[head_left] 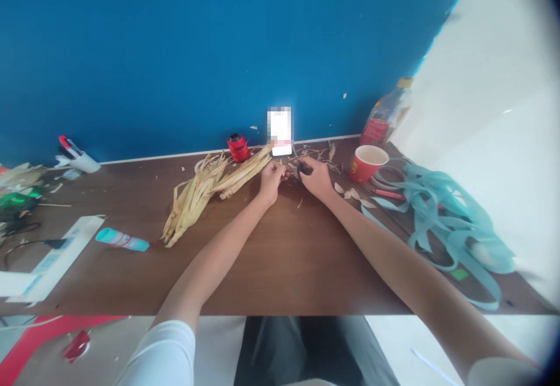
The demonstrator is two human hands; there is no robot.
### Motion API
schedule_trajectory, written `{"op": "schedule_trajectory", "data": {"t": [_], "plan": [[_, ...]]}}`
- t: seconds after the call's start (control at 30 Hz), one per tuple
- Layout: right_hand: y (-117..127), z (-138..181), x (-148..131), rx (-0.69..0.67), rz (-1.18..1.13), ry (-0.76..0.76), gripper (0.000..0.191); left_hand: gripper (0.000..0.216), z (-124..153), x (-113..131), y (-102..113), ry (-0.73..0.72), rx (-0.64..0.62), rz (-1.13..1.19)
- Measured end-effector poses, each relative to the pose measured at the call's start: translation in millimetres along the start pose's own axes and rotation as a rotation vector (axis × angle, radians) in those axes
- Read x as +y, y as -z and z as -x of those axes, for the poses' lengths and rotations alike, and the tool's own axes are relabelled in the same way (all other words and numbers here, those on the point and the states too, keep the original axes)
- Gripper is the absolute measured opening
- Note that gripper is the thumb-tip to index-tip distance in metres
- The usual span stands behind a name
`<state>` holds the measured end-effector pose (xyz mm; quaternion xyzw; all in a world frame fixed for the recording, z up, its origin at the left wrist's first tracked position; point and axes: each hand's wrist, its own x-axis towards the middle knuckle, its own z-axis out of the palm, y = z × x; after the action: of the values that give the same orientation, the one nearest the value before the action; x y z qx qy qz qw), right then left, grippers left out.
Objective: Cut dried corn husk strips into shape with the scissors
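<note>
My right hand [315, 178] is shut on a pair of dark scissors [301, 168], whose narrow blades point away from me. My left hand [272, 180] pinches a small strip of dried husk [285, 170] close to the scissors, though the strip is thin and partly hidden by my fingers. To the left of that hand lies a heap of dried pale-yellow corn husks [196, 195], its shredded strands spread across the wooden table [289, 258]. Small cut husk scraps [350, 195] are scattered beyond my right hand.
A glowing phone [280, 132] stands against the blue wall [219, 42]. Nearby are a red spool [238, 147], a red cup [368, 163], a plastic bottle [386, 112], tangled pale-blue ribbon [441, 217], a teal tube [122, 239] and a white strip [56, 258].
</note>
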<state>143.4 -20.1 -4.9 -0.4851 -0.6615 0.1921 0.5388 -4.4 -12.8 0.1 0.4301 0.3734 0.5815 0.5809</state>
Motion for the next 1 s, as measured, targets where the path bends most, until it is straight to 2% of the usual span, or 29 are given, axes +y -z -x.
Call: {"op": "schedule_trajectory", "data": {"t": [0.4,0.6,0.8,1.0], "plan": [[3,-3,-7,-0.016,-0.217,-0.168,0.033,0.027,1,-2,0,-0.046,-0.139,-0.109],[4,-5,-4,-0.063,-0.325,-0.215,0.047,0.023,5,0,-3,-0.026,-0.183,-0.165],[4,-6,1,-0.003,-0.288,-0.234,0.049,0.037,6,-4,-1,-0.016,-0.232,-0.190],[1,-8,10,0.095,-0.221,-0.241,0.044,0.035,8,-4,1,-0.035,-0.248,-0.238]]}}
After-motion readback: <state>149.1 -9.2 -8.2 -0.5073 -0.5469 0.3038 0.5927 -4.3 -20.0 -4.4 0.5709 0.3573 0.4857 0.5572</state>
